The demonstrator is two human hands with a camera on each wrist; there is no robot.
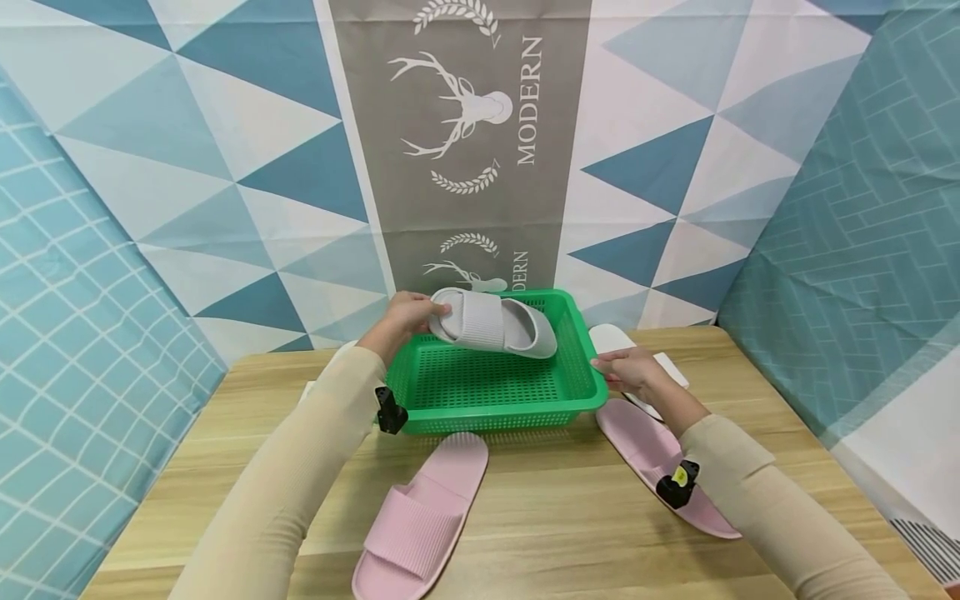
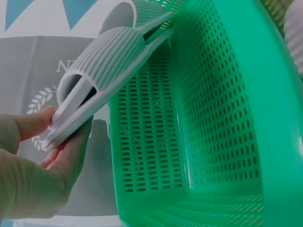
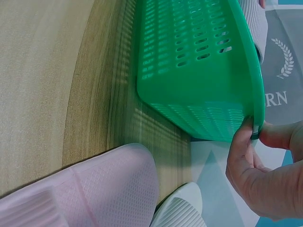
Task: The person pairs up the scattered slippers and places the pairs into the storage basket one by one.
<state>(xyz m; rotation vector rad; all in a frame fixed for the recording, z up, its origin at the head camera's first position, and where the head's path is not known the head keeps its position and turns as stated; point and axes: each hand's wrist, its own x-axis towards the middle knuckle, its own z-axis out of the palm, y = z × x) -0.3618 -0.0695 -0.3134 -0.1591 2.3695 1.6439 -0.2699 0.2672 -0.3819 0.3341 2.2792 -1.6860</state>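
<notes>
Light grey ridged slippers, seemingly two fitted together, are held by one end above the back of a green perforated basket. My left hand pinches that end between thumb and fingers, as the left wrist view shows with the slippers tilted over the basket wall. At the basket's right side my right hand grips the rim, thumb on one face and fingers on the other in the right wrist view. Inside the basket, the visible floor is bare.
A pink slipper lies in front of the basket, and another pink slipper lies at right under my right forearm. White slippers are beside the basket's right side. White pieces at its left are mostly hidden by my arm. Patterned cloth hangs behind the wooden table.
</notes>
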